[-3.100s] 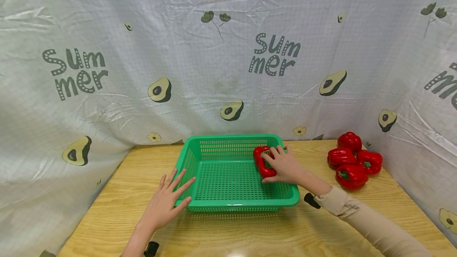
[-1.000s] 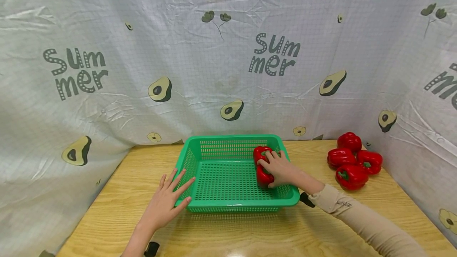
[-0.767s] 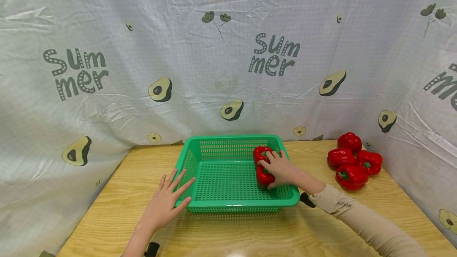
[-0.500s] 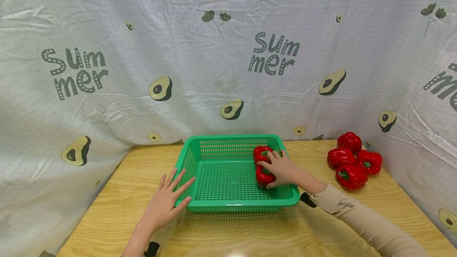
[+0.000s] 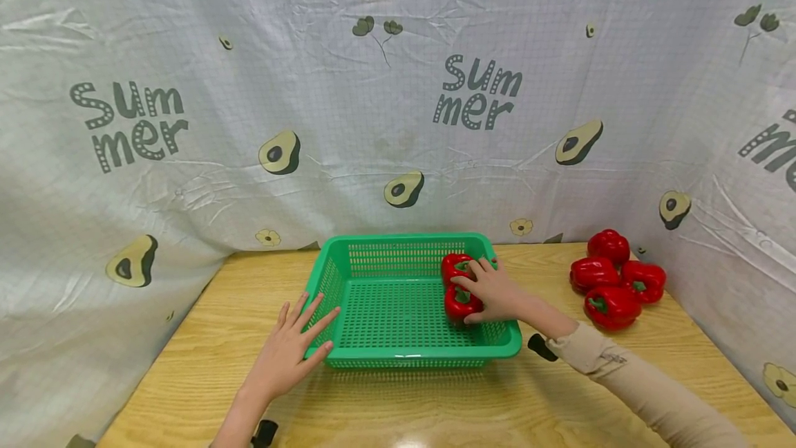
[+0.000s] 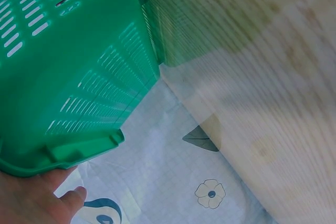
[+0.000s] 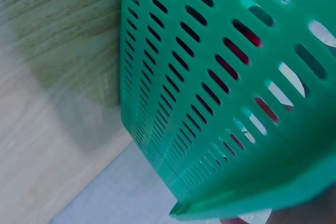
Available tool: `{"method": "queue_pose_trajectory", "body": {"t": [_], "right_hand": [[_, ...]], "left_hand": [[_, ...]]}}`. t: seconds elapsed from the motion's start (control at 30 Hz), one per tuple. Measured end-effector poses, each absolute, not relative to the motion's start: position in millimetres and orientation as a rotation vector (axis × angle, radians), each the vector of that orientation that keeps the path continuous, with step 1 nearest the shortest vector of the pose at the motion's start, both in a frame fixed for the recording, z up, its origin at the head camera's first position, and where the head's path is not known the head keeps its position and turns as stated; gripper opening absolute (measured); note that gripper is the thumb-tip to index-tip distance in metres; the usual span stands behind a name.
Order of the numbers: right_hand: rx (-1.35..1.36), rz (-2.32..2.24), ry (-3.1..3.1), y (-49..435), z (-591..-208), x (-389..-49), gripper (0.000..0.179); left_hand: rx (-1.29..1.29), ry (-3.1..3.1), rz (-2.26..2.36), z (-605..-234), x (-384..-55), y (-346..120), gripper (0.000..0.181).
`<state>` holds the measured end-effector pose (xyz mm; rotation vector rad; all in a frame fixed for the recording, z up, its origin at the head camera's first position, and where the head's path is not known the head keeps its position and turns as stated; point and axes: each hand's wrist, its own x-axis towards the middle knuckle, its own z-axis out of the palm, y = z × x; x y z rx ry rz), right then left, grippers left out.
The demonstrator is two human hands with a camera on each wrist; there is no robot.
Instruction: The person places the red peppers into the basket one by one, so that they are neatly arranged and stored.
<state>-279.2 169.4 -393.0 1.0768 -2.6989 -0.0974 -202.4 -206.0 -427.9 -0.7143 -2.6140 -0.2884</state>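
A green plastic basket stands on the wooden table. Inside its right end sit two red bell peppers, a rear bell pepper and a front bell pepper with its green stem upward. My right hand reaches over the basket's right side, and its curled fingers and thumb hold the front pepper. Part of both peppers is hidden by the hand. My left hand rests with spread fingers on the basket's left rim. In the left wrist view, that hand shows under the basket's rim.
Several more red bell peppers lie clustered at the table's right rear. A printed cloth hangs behind and along the sides. Through slots in the basket wall, the right wrist view shows bits of red.
The front pepper has turned so that its stem faces up more, and it sits nearer the camera than before. My right hand has shifted slightly up and right. The left hand stays put.
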Motion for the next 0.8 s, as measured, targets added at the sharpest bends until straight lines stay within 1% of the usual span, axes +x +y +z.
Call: {"method": "queue_pose_trajectory", "body": {"t": [0.17, 0.4, 0.8], "right_hand": [[1.078, -0.068, -2.631, 176.0, -387.0, -271.9, 0.064], [1.06, -0.004, -2.549, 192.0, -389.0, -262.0, 0.05], [0.996, 0.111, -2.445, 218.7, -395.9, -245.3, 0.043]], "left_hand": [[-0.714, -2.608, -0.286, -427.2, -202.4, -206.4, 0.057], [-0.72, -2.602, -0.274, -427.4, -202.2, -206.1, 0.055], [-0.718, -2.586, -0.263, -427.5, -202.0, -205.6, 0.055]]}}
